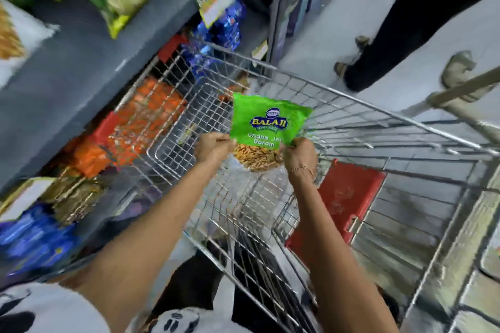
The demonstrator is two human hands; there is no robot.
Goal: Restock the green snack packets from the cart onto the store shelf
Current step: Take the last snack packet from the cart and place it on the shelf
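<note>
A green snack packet (266,121) with a blue and yellow logo and a clear window of yellow snack hangs above the wire cart (351,121). My left hand (213,147) pinches its lower left corner. My right hand (299,155), with a thin bracelet at the wrist, grips its lower right corner. The packet is held upright over the cart's basket, whose inside shows no other green packets. The grey store shelf (81,67) runs along the left, its lower level holding orange packets (146,119).
Blue packets (35,240) and brown packets (73,197) sit on the shelf at lower left. The cart's red child-seat flap (343,197) lies at its right. Another person's dark-clothed legs (405,35) stand on the aisle floor beyond the cart. A second cart's handle (460,94) juts in at right.
</note>
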